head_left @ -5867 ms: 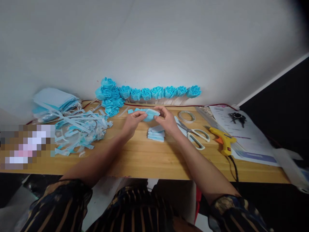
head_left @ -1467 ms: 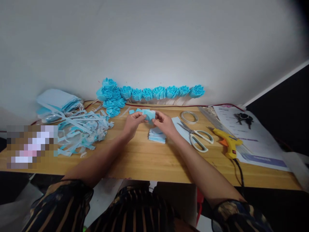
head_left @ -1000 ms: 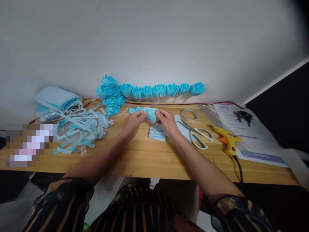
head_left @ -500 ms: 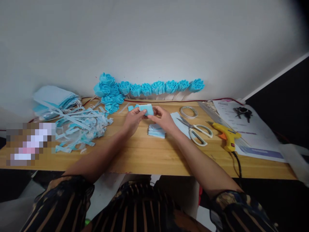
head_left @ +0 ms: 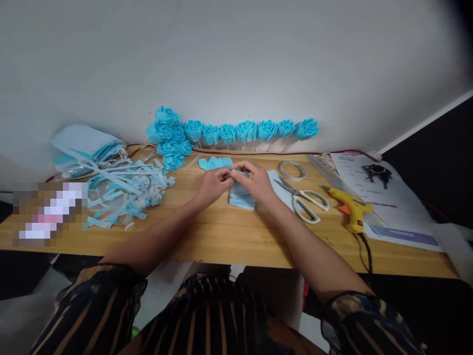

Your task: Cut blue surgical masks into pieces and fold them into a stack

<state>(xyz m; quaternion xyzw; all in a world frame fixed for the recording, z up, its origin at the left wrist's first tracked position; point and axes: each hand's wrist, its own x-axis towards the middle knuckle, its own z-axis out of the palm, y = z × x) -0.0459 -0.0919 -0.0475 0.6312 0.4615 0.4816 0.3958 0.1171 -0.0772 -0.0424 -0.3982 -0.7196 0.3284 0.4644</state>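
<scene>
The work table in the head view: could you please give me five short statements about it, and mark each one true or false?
1. The left hand and right hand are close together. True.
2. The keys lie on bare wood. False: they lie on a printed sheet.
3. The folded blue stack lies left of the scissors. True.
4. The glue gun is green. False: the glue gun is mainly yellow.
5. The tape roll stands on edge. False: it lies flat.
</scene>
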